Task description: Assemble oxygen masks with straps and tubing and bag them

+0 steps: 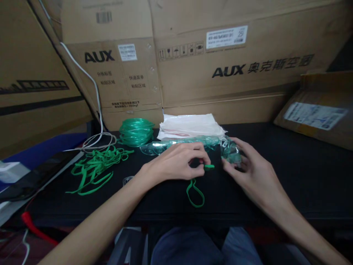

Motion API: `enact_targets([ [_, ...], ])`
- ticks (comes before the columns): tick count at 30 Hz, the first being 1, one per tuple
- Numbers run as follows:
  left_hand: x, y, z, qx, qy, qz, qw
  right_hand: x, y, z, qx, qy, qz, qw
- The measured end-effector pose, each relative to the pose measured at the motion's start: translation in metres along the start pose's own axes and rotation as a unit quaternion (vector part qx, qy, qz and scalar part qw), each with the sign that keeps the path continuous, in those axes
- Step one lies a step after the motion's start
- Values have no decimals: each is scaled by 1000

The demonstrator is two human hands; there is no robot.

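My left hand (187, 162) pinches a green elastic strap (195, 204) between thumb and fingers. A short end sticks out to the right of the fingertips, and a loop hangs below. With thumb and fingers curved around it, my right hand (248, 165) holds a clear, green-tinted plastic mask (230, 150). That mask is at the right end of a row of nested clear masks (165, 145), which lies behind my left hand and is partly covered by it. A gap separates the strap's end from the held mask.
On the left lie a tangle of green straps (99, 165), a coil of green tubing (136, 131) and a white cable (97, 95). White plastic bags (190, 126) are stacked behind the masks. Large cardboard boxes (187, 81) wall off the back; another box (317, 110) stands at right.
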State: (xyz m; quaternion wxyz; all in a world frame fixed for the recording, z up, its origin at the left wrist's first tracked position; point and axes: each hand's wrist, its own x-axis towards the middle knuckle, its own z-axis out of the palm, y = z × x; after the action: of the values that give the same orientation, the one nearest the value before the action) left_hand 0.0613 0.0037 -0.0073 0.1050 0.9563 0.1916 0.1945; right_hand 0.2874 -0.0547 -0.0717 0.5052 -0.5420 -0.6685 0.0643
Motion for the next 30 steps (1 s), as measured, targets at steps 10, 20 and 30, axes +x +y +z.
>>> enact_targets([
  [10, -25, 38, -37, 30, -153, -108, 982, 3, -14, 1, 48, 3, 19, 999],
  [20, -33, 21, -17, -61, -165, -133, 975, 3, -21, -2, 76, -13, 2, 997],
  [30, -50, 18, -68, 2, 46, -164, 985, 1, 2, 5, 69, -16, -24, 997],
])
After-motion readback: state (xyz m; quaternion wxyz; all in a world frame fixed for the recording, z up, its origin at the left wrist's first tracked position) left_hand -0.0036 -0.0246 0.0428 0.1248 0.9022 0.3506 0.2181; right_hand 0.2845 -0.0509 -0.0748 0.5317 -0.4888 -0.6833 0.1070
